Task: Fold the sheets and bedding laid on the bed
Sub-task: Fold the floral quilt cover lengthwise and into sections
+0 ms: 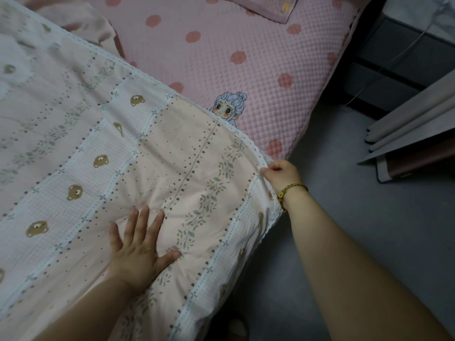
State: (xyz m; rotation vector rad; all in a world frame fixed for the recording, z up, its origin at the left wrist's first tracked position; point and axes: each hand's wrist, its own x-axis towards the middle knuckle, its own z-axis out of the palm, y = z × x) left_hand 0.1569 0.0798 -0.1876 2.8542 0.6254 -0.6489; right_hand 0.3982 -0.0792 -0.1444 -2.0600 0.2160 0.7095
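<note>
A pale quilt (pixel 103 134) printed with bears, leaf vines and dotted stripes lies across the bed and hangs over its near edge. My left hand (pixel 138 247) presses flat on it with fingers spread, near the front edge. At the bed's side my right hand (pixel 280 174), with a yellow cord bracelet on the wrist, pinches the quilt's lace-trimmed edge. Beneath the quilt the pink quilted mattress pad (pixel 246 40) shows, dotted with darker pink spots and a cartoon girl's face (pixel 229 108).
A pink pillow (pixel 261 6) lies at the head of the bed. Crumpled pink fabric (pixel 96 28) sits at the upper left. Grey floor (pixel 357 205) runs along the right, with a dark drawer unit (pixel 406 62), a grey curtain (pixel 413 121) and a slipper (pixel 236 328).
</note>
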